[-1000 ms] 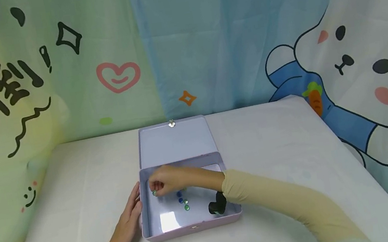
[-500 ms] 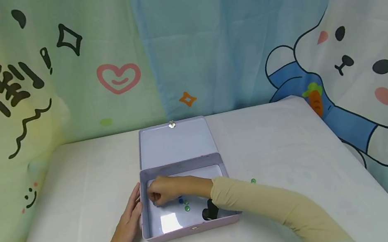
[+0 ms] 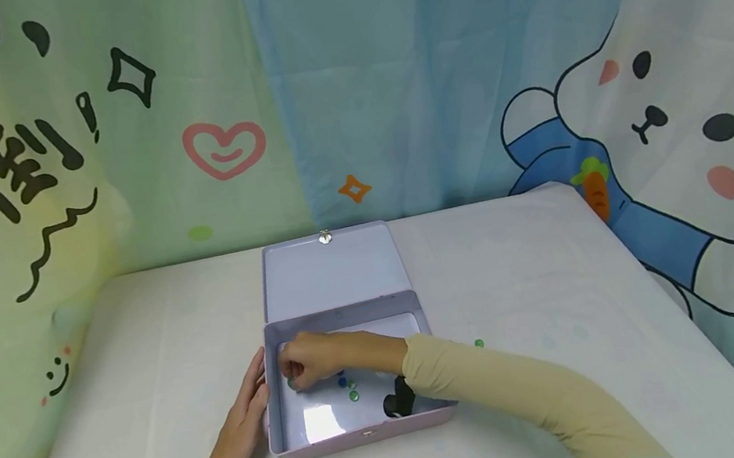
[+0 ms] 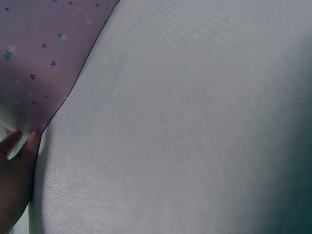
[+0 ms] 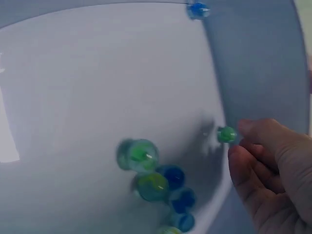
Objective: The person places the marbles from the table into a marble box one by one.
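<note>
A lilac metal box (image 3: 363, 440) lies on the table with its lid (image 3: 332, 272) folded back. My left hand (image 3: 245, 412) rests along the box's left outer wall; in the left wrist view its fingers touch the star-printed side (image 4: 44, 58). Inside the box, my right hand (image 3: 311, 360) has curled fingers at the left wall. A green marble (image 5: 227, 134) sits at the tips of its thumb and forefinger, beside the wall's base. A blue marble (image 5: 199, 10) lies in a corner. Several more, including a green marble (image 5: 142, 155) and a blue marble (image 5: 183, 199), cluster on the floor.
One loose green marble (image 3: 479, 343) lies on the white tablecloth (image 3: 541, 298) right of the box, near the right sleeve. A black wrist camera (image 3: 399, 398) hangs over the box's right part. A printed curtain (image 3: 360, 87) stands behind the table.
My right hand has come slightly toward the front along the left wall with the green marble, then stayed nearly still. The sleeve's shift uncovers the marble on the table. The left hand keeps its place.
</note>
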Demonstrator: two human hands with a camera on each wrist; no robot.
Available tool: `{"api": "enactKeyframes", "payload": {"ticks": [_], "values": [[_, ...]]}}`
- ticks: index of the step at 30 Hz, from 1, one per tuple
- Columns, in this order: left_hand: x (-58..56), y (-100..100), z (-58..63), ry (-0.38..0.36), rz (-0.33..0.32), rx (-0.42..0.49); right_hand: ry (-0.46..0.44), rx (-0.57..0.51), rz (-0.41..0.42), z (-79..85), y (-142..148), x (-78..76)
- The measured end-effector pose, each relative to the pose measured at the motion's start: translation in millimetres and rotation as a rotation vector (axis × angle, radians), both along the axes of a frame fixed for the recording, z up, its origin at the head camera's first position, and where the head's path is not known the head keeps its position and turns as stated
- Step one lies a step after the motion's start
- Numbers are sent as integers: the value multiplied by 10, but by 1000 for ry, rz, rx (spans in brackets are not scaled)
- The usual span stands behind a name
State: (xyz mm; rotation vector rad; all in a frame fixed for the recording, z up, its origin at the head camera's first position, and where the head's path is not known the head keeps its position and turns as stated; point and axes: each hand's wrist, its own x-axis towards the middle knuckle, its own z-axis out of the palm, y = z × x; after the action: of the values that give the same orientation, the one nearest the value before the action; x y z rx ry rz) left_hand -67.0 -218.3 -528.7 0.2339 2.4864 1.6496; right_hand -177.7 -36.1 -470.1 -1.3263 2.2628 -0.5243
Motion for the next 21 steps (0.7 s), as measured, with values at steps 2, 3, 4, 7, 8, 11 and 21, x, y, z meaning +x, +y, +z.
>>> {"api": "enactKeyframes", "payload": {"ticks": [2, 3, 4, 7, 8, 11, 21], "values": [[1, 6, -3, -3, 6, -3, -10, -21, -8, 47, 27, -12], [0, 8, -4, -6, 9, -5, -8, -31, -12, 76, 45, -21], [0, 12, -3, -7, 13, -7, -13, -41, -18, 112, 66, -28], [-3, 18, 2, -8, 18, -11, -29, -57, -19, 216, 146, -49], [-3, 20, 5, -7, 20, -12, -40, -58, -22, 253, 175, -55], [-4, 21, 14, -5, 22, -12, -78, -94, -31, 363, 271, -69], [1, 44, 25, -2, 27, -34, -90, -347, -164, 734, 892, 37]]}}
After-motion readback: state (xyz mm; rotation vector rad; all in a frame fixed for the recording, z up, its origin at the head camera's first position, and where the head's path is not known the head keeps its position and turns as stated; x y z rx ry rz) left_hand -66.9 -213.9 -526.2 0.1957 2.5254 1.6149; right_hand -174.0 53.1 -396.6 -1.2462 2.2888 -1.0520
